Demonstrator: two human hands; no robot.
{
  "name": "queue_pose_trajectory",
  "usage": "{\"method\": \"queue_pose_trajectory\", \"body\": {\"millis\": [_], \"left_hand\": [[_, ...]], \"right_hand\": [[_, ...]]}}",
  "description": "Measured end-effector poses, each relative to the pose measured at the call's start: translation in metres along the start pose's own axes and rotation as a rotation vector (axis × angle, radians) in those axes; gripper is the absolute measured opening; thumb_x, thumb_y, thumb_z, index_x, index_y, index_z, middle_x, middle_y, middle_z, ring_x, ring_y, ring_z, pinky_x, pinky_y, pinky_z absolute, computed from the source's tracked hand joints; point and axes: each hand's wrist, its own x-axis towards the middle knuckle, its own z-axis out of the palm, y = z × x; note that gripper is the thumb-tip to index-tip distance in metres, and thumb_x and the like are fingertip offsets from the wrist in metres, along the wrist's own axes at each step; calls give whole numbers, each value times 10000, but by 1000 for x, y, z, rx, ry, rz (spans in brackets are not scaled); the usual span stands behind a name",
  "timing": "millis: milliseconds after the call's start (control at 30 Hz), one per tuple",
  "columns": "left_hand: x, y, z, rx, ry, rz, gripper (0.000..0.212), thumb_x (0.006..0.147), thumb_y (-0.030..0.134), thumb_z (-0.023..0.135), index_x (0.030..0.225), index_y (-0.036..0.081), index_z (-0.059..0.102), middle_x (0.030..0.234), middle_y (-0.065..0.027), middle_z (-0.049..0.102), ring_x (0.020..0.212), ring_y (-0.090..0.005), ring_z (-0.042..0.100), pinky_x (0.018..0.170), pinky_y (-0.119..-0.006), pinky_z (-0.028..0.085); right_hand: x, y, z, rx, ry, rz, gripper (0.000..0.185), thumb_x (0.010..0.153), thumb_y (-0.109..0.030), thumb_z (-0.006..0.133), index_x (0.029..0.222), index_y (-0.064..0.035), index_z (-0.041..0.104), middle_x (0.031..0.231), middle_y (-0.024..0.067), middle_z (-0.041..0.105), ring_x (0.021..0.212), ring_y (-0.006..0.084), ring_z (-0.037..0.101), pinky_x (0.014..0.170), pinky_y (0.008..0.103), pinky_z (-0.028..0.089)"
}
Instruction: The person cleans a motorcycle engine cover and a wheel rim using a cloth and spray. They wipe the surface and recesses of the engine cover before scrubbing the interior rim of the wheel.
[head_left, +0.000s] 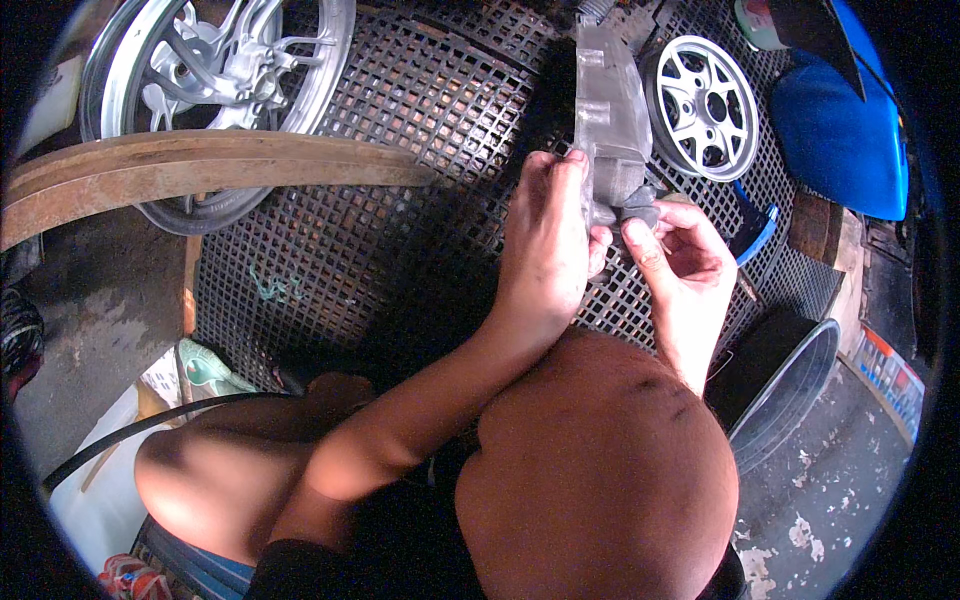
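Observation:
My left hand (551, 232) grips the near end of a long grey metal part (611, 97), its thumb along the left edge. The part stretches away from me above the black grating and has raised ribs on its face. At its near right corner, my right hand (679, 255) pinches a small dark grey piece (639, 208) between thumb and fingers. That piece touches the part or lies very close against it; what it is cannot be told. The fingertips of my left hand pass beneath the part and are partly hidden.
A silver motorcycle wheel (225, 82) lies behind a curved wooden beam (225, 159) at upper left. Black plastic grating (405, 97) covers the floor. Right of the part are a white spoked wheel rim (706, 109), a blue painted panel (840, 135) and a black round tub (787, 390).

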Motion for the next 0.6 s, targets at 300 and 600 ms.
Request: {"method": "queue_pose_trajectory", "body": {"millis": [300, 600], "left_hand": [[2, -6, -2, 104, 18, 111, 273, 1077, 406, 539, 1022, 144, 592, 690, -12, 560, 494, -102, 500, 431, -272, 409], [-1, -3, -18, 1070, -278, 952, 325, 1056, 222, 613, 1270, -21, 640, 1156, -196, 645, 869, -217, 671, 769, -344, 580]], "right_hand": [[2, 3, -11, -124, 282, -135, 215, 867, 37, 849, 886, -40, 649, 811, 9, 659, 724, 59, 596, 690, 207, 478], [-4, 14, 0, -198, 105, -385, 211, 846, 61, 848, 962, 19, 677, 1055, 107, 682, 830, 146, 658, 794, 283, 555]]}}
